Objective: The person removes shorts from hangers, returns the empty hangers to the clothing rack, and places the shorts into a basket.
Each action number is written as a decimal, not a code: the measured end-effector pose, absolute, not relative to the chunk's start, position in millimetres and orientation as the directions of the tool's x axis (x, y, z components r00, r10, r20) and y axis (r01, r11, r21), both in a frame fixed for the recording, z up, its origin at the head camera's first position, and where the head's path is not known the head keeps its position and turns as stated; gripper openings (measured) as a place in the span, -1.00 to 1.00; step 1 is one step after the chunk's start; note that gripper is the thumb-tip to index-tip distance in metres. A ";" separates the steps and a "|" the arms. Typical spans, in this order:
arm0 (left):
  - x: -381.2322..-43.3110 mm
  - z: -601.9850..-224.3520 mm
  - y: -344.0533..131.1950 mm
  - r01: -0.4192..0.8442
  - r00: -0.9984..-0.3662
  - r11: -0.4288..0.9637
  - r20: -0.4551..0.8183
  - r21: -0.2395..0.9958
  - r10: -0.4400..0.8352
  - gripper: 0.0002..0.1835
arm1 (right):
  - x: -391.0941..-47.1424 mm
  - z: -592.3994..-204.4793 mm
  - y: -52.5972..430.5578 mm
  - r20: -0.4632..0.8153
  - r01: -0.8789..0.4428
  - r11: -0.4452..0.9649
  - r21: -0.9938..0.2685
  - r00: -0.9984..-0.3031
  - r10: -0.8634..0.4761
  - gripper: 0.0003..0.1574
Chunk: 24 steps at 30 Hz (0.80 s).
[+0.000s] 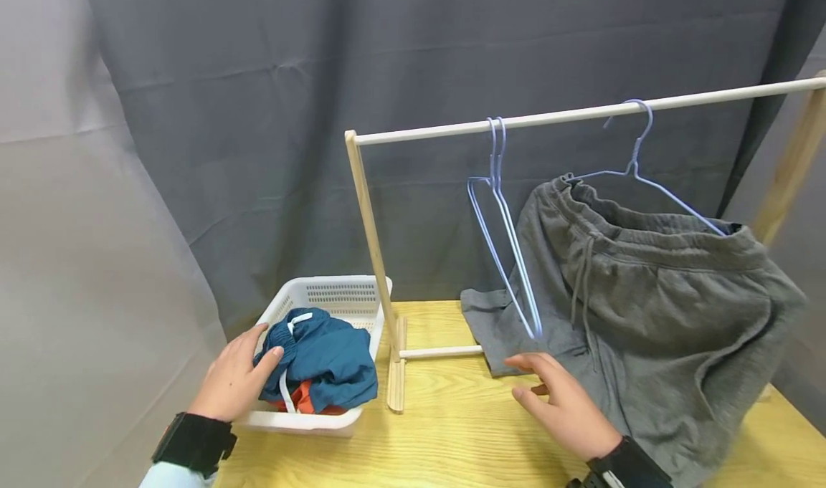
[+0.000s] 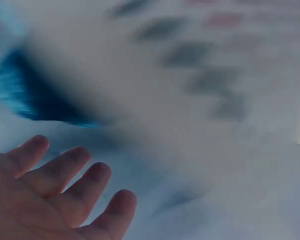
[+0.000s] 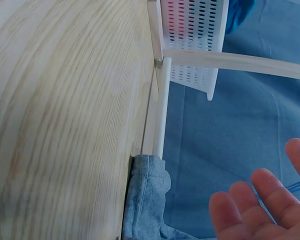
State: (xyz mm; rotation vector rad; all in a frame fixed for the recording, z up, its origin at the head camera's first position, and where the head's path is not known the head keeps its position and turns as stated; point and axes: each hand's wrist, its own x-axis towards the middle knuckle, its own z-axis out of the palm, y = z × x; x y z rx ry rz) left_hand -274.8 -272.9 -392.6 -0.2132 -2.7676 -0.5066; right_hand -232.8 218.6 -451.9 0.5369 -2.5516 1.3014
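In the head view my left hand (image 1: 232, 377) is at the left side of a white plastic basket (image 1: 290, 422), its fingers relaxed beside a crumpled blue garment with white drawstrings (image 1: 338, 355). The left wrist view is blurred, with the fingers (image 2: 92, 187) spread and nothing in them. My right hand (image 1: 564, 409) hovers over the table with loosely bent fingers and holds nothing. Just beyond it hang grey drawstring shorts (image 1: 684, 294) on a light purple hanger (image 1: 635, 151). One shorts leg (image 3: 147, 195) lies near the right hand in the right wrist view.
A wooden rack with a white top rod (image 1: 426, 132) spans the middle and right. Two bare hangers (image 1: 497, 180) hang together left of the shorts. Orange cloth (image 1: 303, 396) shows under the blue garment. The rack's left post (image 1: 371, 237) stands close by the basket.
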 end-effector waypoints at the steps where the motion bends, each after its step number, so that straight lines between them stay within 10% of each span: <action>1: -276.1 -385.4 -267.8 0.220 -0.937 0.915 0.334 0.337 0.102 -0.27 | -231.9 -452.4 220.4 0.362 -0.419 0.540 -0.730 -0.907 -0.215 -0.59; 24: -338.3 -298.7 -150.8 0.427 -0.903 0.610 0.356 0.667 0.242 -0.24 | -224.0 -450.7 242.1 0.313 -0.340 0.510 -0.790 -0.939 -0.141 -0.61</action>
